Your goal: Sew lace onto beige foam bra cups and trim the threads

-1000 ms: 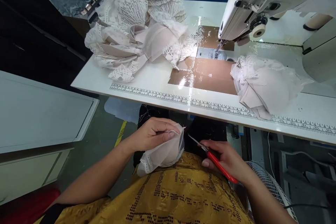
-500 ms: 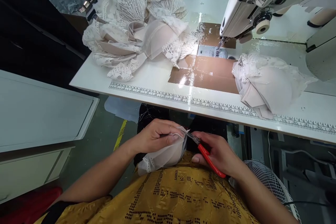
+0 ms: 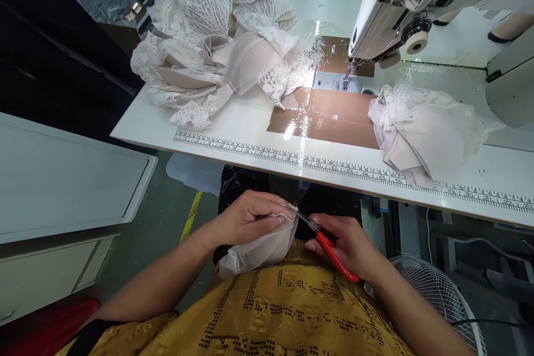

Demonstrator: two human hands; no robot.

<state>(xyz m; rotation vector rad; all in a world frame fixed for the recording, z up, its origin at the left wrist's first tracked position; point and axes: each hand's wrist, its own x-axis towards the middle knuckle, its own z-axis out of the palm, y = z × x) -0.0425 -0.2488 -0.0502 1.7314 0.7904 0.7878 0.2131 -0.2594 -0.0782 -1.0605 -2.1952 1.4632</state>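
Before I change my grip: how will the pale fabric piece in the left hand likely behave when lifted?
The pale fabric piece is probably light: the left hand pinches it between thumb and fingers. Its thin lower end looks creased, so likely floppy. The rounded middle shows a curve, so may be slightly springy.

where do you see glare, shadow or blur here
Head view: white glare streaks the brown sheet and printed ruler; head view: the space beneath the sewing table is dim; head view: the red-handled snips show no obvious blur.
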